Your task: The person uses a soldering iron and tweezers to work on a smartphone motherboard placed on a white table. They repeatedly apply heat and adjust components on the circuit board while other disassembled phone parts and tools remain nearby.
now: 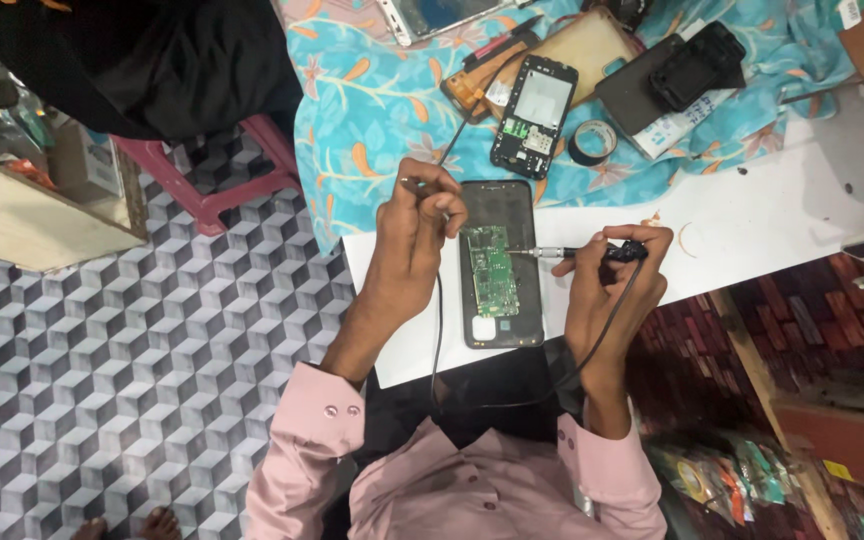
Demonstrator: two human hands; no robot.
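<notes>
Phone: an open black phone (500, 265) with its back off lies flat on the white table (752, 225), in the middle of the frame, and a green board (492, 270) shows inside it.
Right hand: the right hand (617, 290) pinches a thin pen-like tool (577, 252) with a black wire, and its metal tip points at the green board from the right.
Left hand: the left hand (414, 230) is curled on the left of the phone, fingers pressed around a thin metal tool (414, 183); its tip is hidden, so I cannot tell if it touches the board.
How it feels: the phone looks light and stiff. The green board looks thin and easy to break, so I think it is best held by the black edges, not the green part.
Close by: a second open phone (535, 115), a roll of dark tape (592, 142) and a black case (697, 65) lie on a blue flowery cloth (372, 90) in the upper middle of the frame.
Further out: a pink stool (222, 185) stands at upper left, on a floor (102, 370) with grey cube shapes.
Sleeves: both arms wear pink sleeves (317, 440) at the bottom of the frame.
</notes>
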